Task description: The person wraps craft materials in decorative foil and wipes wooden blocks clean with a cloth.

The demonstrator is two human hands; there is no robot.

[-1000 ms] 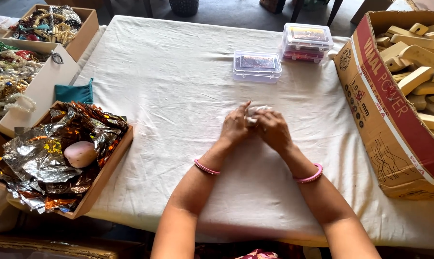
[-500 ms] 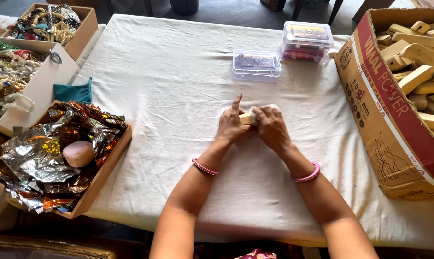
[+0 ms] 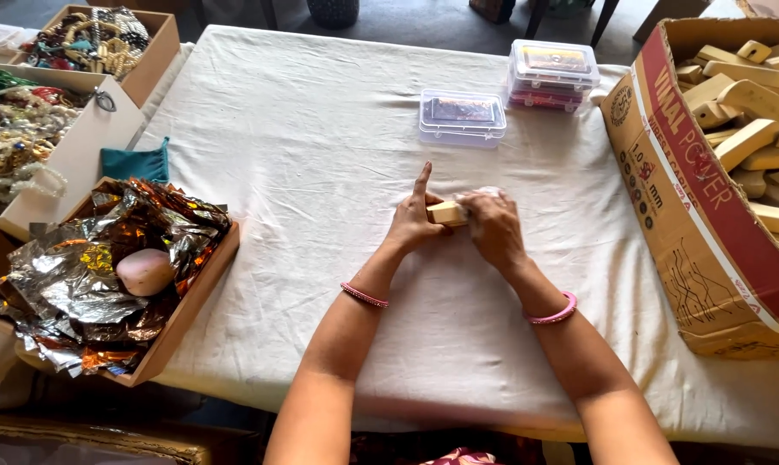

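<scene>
While both hands rest on the white cloth (image 3: 321, 155), left hand (image 3: 414, 222) and right hand (image 3: 493, 226) grip a small wooden block (image 3: 446, 213).

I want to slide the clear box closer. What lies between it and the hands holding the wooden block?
Only bare white cloth, per the head view.

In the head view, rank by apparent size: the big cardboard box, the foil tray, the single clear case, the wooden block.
1. Cardboard box
2. Foil tray
3. Clear case
4. Wooden block, partly hidden between both hands
</scene>
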